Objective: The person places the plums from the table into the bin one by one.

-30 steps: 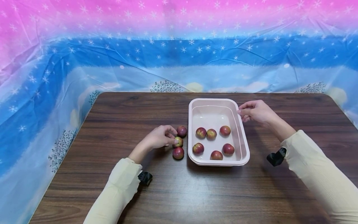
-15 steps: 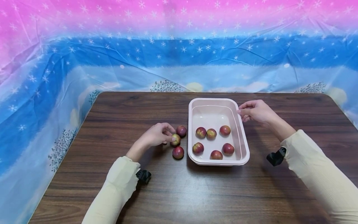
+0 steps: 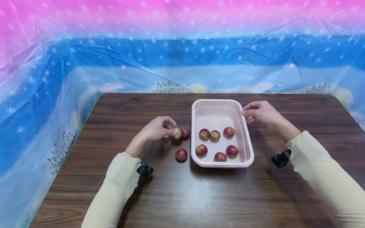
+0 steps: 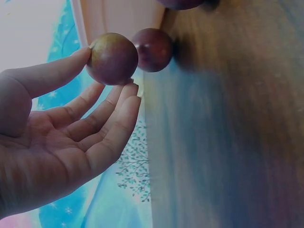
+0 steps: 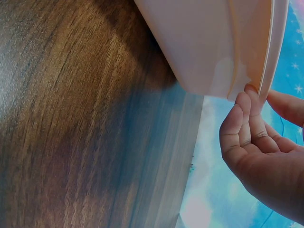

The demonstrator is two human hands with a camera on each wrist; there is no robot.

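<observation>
My left hand (image 3: pixel 156 128) pinches a yellow-green and red plum (image 3: pixel 178 133) between thumb and fingertips; the left wrist view shows this plum (image 4: pixel 113 59) raised off the table. Right behind it in the head view lies a dark red plum (image 3: pixel 185 132). Another red plum (image 3: pixel 181 155) rests nearer the front, left of the pale pink plastic tub (image 3: pixel 222 165). Several plums lie inside that tub, one of them a red plum (image 3: pixel 229 132). My right hand (image 3: pixel 263 112) pinches the tub's right rim, thumb on top and fingers beneath, as the right wrist view shows.
A dark wood-grain table (image 3: pixel 182 202) carries everything. Behind it hangs a pink and blue snowflake cloth (image 3: pixel 176 50), which also runs down the left side. Black wrist cameras, such as the left wrist camera (image 3: pixel 144 171), sit at both sleeve cuffs.
My left hand has moved the yellow-green plum away from the front red plum, towards the back and slightly left, and lifted it. My right hand stays on the tub's rim.
</observation>
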